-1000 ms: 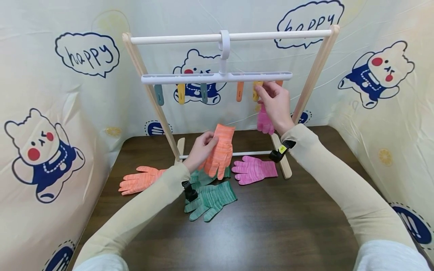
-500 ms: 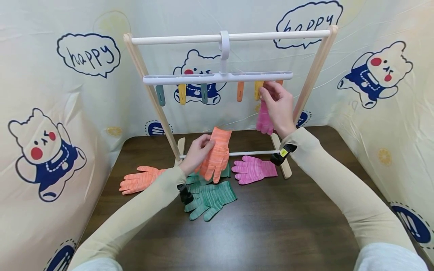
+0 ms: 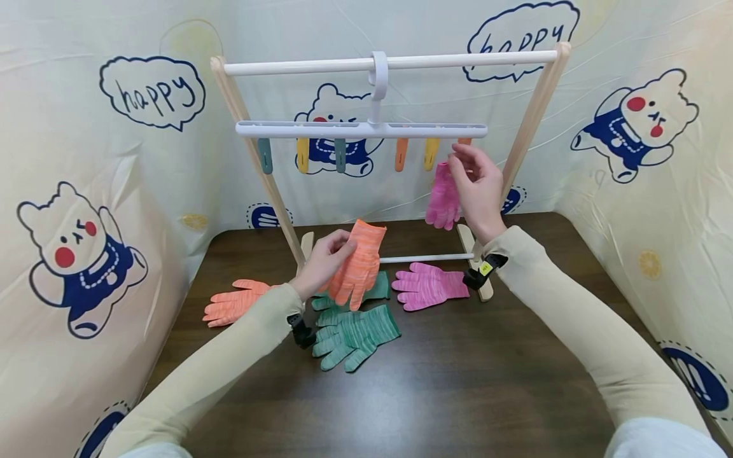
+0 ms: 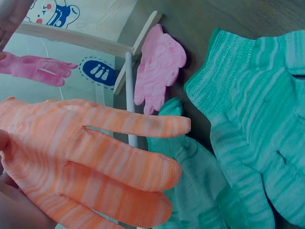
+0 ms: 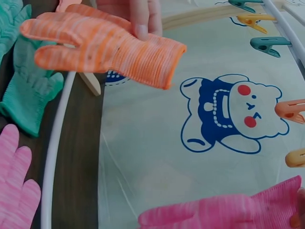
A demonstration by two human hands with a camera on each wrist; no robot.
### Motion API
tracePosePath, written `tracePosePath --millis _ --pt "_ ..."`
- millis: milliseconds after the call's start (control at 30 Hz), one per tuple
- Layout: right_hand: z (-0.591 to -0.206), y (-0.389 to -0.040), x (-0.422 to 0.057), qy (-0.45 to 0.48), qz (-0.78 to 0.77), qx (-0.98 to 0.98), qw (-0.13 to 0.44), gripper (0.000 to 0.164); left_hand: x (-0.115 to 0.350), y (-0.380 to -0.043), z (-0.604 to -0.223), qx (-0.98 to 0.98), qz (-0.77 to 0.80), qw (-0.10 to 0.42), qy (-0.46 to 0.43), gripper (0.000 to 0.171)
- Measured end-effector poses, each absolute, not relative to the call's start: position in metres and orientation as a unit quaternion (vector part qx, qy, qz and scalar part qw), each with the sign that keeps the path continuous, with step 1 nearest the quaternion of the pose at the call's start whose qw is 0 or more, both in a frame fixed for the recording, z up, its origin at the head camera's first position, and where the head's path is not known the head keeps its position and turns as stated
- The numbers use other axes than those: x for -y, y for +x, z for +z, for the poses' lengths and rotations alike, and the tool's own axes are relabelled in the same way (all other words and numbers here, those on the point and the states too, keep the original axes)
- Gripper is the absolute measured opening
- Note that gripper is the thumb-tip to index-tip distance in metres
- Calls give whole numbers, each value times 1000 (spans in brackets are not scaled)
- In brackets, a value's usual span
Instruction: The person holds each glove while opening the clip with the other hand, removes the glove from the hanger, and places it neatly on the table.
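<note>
An orange striped glove hangs fingers-down from my left hand, which pinches it near the cuff. My right hand, raised just below the hanger's right end, pinches a pink glove at its cuff. Above that glove are a yellow clip and an orange clip on the white clip hanger. The rightmost orange clip is partly hidden by my right fingers. In the right wrist view the pink glove is cut off by the frame edge.
On the table lie a pink glove, a green glove, another green glove partly covered, and an orange glove. A wooden stand with a white rail carries the hanger. Further clips hang at left.
My right hand has moved slightly down and right, away from the yellow clip, exposing more of the pink glove. My left hand and orange glove have shifted left and down. The hanger has swung slightly left.
</note>
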State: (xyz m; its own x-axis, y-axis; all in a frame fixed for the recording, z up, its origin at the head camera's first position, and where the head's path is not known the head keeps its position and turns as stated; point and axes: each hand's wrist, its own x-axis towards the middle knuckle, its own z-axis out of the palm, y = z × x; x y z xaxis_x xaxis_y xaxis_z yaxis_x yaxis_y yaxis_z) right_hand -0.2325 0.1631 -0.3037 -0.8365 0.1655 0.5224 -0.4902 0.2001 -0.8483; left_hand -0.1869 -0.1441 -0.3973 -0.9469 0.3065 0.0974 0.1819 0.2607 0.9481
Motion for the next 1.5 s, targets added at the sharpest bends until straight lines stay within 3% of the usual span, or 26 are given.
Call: tracePosePath --millis 600,900,1500 --pt "-345 -201 -179 117 563 791 210 32 176 -168 -389 -823 523 96 198 22" --pt "-337 -169 -173 129 545 808 182 29 200 -161 -383 -840 492 111 201 21" --pt "-355 -168 -172 134 540 815 163 27 248 -147 -395 -868 399 189 227 14"
